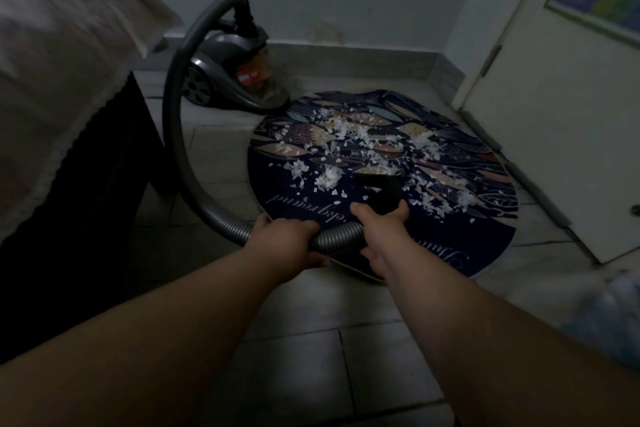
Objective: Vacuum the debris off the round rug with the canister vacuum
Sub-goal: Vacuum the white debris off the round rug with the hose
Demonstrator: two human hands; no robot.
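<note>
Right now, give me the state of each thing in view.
Rug: flat on the floor, strewn with debris.
Debris: white bits scattered over the rug's middle, not yet cleared.
Nozzle: over the rug, at the debris' near edge.
Hose: plugged into the vacuum, arcing down to both grips.
Vacuum: upright on the floor beside the rug's far-left edge.
Left grip: holds the hose.
Right grip: holds the nozzle.
</note>
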